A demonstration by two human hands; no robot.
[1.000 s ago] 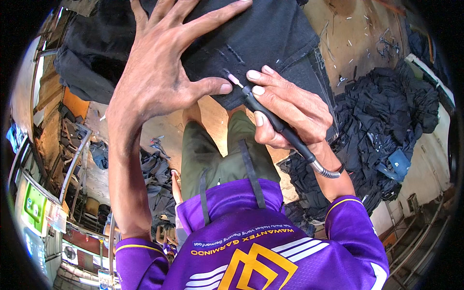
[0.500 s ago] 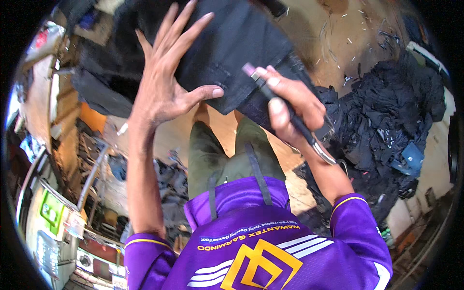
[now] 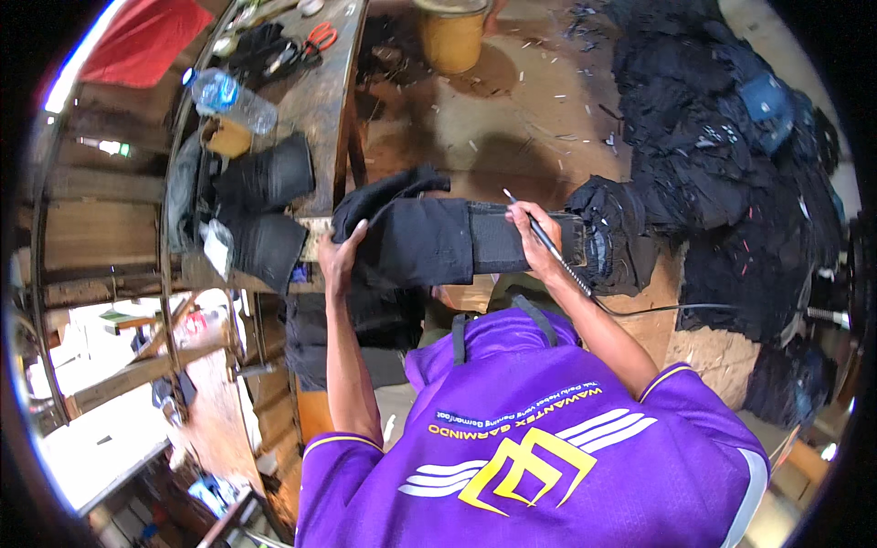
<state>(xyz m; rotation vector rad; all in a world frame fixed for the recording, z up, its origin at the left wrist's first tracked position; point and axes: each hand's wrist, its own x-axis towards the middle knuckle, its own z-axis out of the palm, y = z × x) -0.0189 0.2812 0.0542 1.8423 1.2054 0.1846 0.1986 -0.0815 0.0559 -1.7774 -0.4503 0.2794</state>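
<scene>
A pair of black denim trousers (image 3: 416, 239) lies stretched across my lap area, one fabric section over another with a straight edge between them. My left hand (image 3: 338, 254) is closed on the bunched cloth at its left end, thumb on top. In my right hand (image 3: 537, 239) is a slim dark pen grinder (image 3: 548, 239), its pale tip pointing up and to the left. That hand rests over the denim's right part, and the tip stands apart from the cloth. A thin black cord (image 3: 639, 310) runs from the tool's lower end to the right.
Black garments (image 3: 694, 137) are heaped on the right. To the left, a wooden table (image 3: 315, 100) holds a plastic bottle (image 3: 242, 102), orange-handled scissors (image 3: 320, 38) and folded dark denim (image 3: 265, 178). A yellow bucket (image 3: 450, 41) stands on the scrap-strewn floor ahead.
My left hand was spread open above the cloth; now it grips the cloth. The denim now lies lengthwise from left to right. My view has swung left and the pen grinder stays in my right hand.
</scene>
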